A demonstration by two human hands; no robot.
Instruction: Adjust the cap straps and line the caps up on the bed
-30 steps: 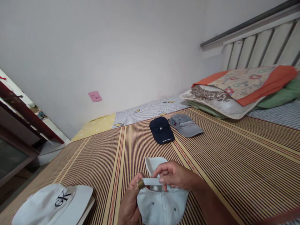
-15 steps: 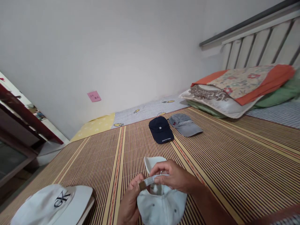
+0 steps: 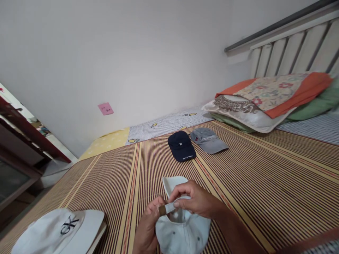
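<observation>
A pale blue baseball cap (image 3: 182, 233) is between my hands, its back opening toward me and its brim pointing away. My left hand (image 3: 149, 222) grips the left side of the back strap, next to a brownish metal-looking buckle (image 3: 162, 210). With thumb and fingers, my right hand (image 3: 193, 199) pinches the strap (image 3: 171, 207) right of the buckle. Part of the brim is hidden behind my right fingers. To the left lies a white cap (image 3: 45, 231) with dark letters, with another brim showing under its own.
Farther back on the striped mat (image 3: 116, 183) lie a navy cap (image 3: 182, 146) and a grey cap (image 3: 208, 140), side by side. Pillows (image 3: 254, 113) with an orange floral cloth (image 3: 286, 91) rest at the right by a radiator (image 3: 299, 53). A pink note (image 3: 106, 109) is on the wall.
The strap and buckle have shifted slightly to the right, and the strap sits a little lower between my fingers. Both hands keep their hold on the cap.
</observation>
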